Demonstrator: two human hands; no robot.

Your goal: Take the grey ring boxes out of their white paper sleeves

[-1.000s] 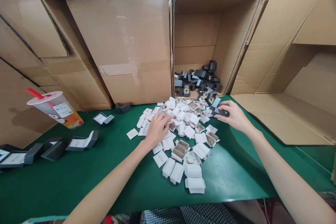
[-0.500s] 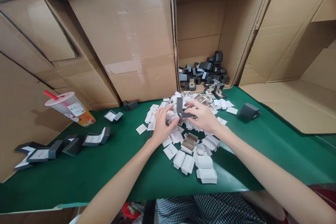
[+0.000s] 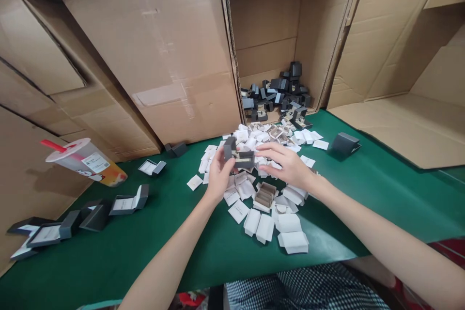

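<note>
My left hand [image 3: 218,177] grips a small dark grey jewelry box [image 3: 244,159] by its left side, thumb in front. The box's lid stands up on the left, and a pale insert shows inside. Beside the box's right end is my right hand [image 3: 285,167], its fingers stretched out and apart; whether a fingertip touches the box I cannot tell. Under both hands spreads a heap of white folded inserts and small cards [image 3: 254,138]. Nearer to me lie a brown-lined insert [image 3: 265,194] and an unfolded white insert [image 3: 292,240].
A large carton [image 3: 267,24] lies on its side at the back, with a pile of dark jewelry boxes [image 3: 279,89] in it. More open boxes [image 3: 125,203] lie on the green table [image 3: 160,247] at left, near a drink cup [image 3: 90,162]. One dark box [image 3: 345,144] sits at right.
The dark box has turned and moved left, and its inside now faces me more. My right fingers have drawn back to its right end. The whole view has shifted slightly.
</note>
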